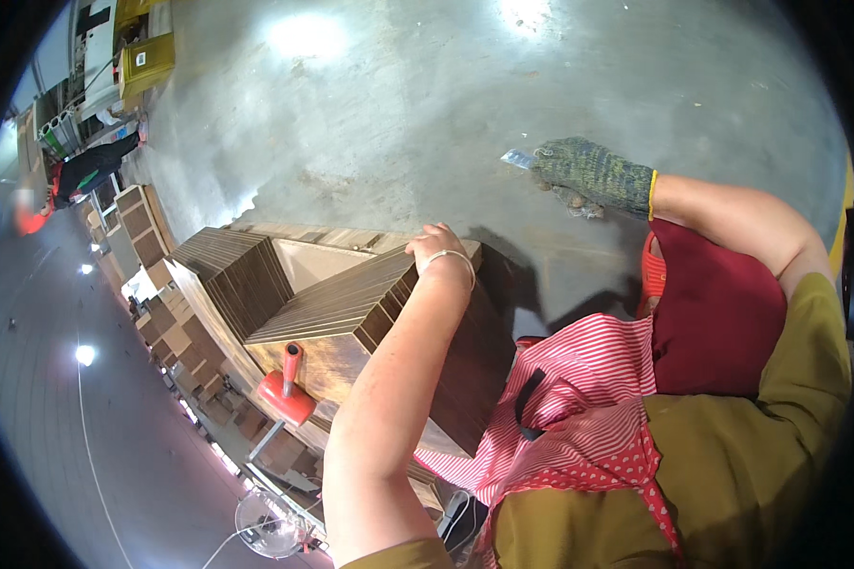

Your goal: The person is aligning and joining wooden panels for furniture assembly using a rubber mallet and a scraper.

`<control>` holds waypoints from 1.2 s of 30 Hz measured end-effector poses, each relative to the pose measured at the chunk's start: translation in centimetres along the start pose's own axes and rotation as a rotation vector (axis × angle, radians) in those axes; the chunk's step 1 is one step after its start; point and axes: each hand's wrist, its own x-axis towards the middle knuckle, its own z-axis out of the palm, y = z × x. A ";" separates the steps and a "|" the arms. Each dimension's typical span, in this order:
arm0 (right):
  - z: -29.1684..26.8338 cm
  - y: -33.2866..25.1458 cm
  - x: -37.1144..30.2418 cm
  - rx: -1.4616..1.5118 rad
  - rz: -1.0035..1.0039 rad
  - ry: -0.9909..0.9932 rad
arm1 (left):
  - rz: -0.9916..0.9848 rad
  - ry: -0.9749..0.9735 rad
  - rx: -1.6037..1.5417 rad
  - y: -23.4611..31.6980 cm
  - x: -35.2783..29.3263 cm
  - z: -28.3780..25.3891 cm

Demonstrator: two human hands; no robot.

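Note:
My bare left hand (438, 248), with a pale band at the wrist, curls its fingers over the upper corner of a stack of brown wood-grain panels (337, 308). Off to the right, well away from the stack, my right hand (593, 175) wears a dark green-grey knitted glove with a yellow cuff. Its fingers are closed on a small flat shiny piece (517, 158), which pokes out past the fingertips; its kind is not clear. On the panels lies a red tool (289, 387) with an upright handle and a rounded head.
A second stack of panels (242, 275) stands left of the first. Beyond are cardboard boxes (176, 327), a fan (269, 523) at the lower left and a yellow bin (147, 66) at the upper left. Another person (95, 171) is at the far left. Grey concrete floor (399, 114) spreads ahead.

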 end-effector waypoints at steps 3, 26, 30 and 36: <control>0.8 0.0 0.7 0.316 0.253 -0.026 | -0.098 0.121 0.134 0.1 -2.0 -0.2; 2.2 0.2 -1.0 0.131 0.128 -0.185 | 0.014 1.245 -1.376 -8.7 -13.0 7.3; 5.5 -6.6 0.1 -0.917 -0.647 -0.066 | 0.037 1.132 -1.481 -9.7 -13.2 8.0; 13.9 -14.5 0.6 -0.300 -0.199 -0.212 | 0.032 1.138 -0.915 -10.7 -14.0 8.3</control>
